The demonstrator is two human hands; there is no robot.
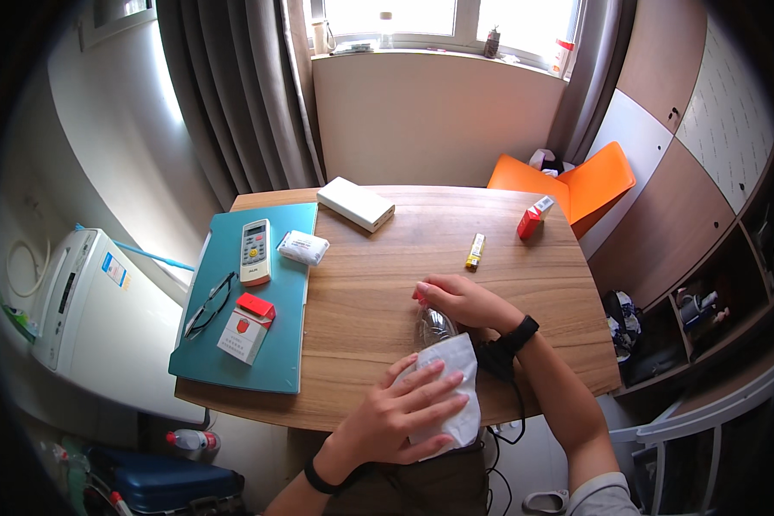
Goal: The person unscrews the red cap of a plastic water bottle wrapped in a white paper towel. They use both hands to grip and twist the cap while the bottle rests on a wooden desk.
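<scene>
A clear plastic bottle (437,325) with a red cap is tilted over the near edge of the table. My right hand (466,301) is closed around its neck and cap. A white tissue (461,357) covers the bottle's lower part. Spread over that tissue, my left hand (396,417) holds it against the bottle, its fingers slightly bent. Beneath the tissue the bottle is hidden. By my right wrist lies a dark object (495,357) with a black cable, partly covered by the forearm.
On the wooden table (365,292) lie a yellow lighter (475,252), a red-and-white box (535,218) and a white power bank (356,204). A teal folder (275,344) carries a remote control (255,251), glasses (208,305), a cigarette pack (246,334) and a tissue packet (304,247). An orange chair (598,185) stands behind.
</scene>
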